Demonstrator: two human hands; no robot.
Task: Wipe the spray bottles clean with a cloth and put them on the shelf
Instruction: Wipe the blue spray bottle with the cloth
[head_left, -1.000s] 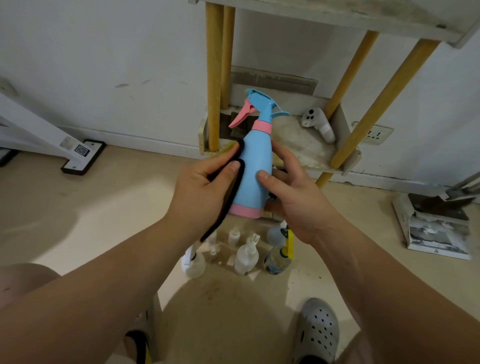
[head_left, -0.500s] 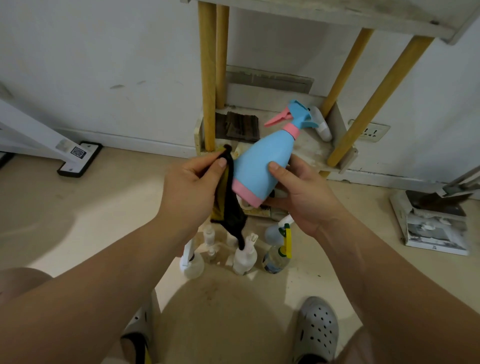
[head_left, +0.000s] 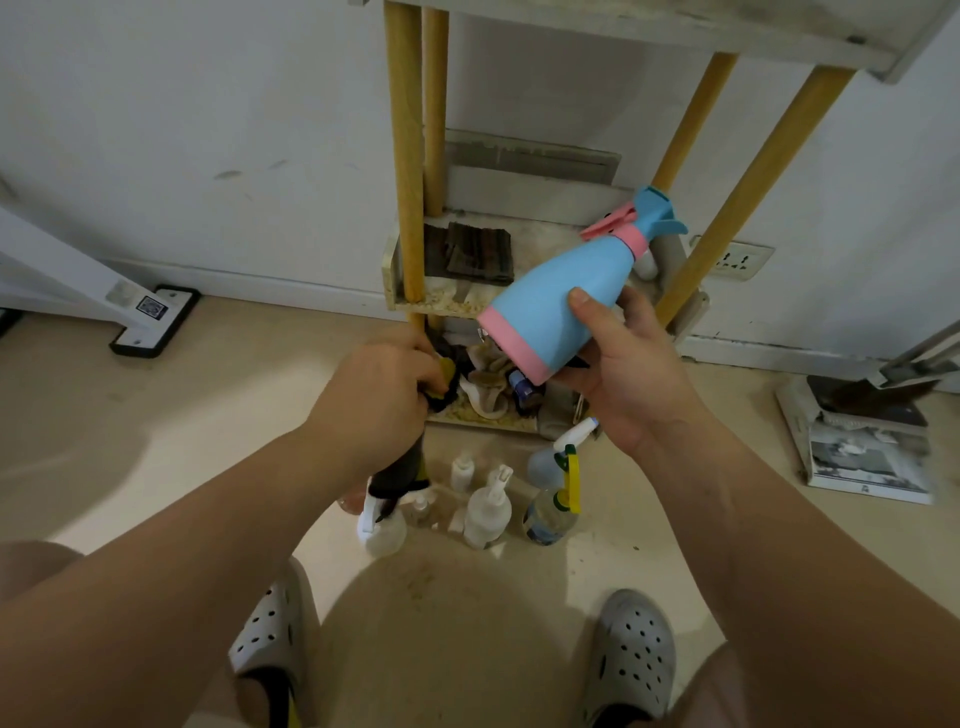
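Your right hand (head_left: 631, 384) grips the blue spray bottle (head_left: 563, 296) tilted, its long axis running from the pink base near you up-right to the nozzle, already over the shelf (head_left: 545, 236). Your left hand (head_left: 382, 397), lower, clutches the cloth (head_left: 400, 470).

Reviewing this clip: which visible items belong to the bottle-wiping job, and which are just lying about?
Job items:
blue spray bottle, held tilted by the right hand
dark cloth, gripped by the left hand
bottles on the floor
shelf

Lying about:
folded dark rag on the shelf
wall socket
papers on the floor
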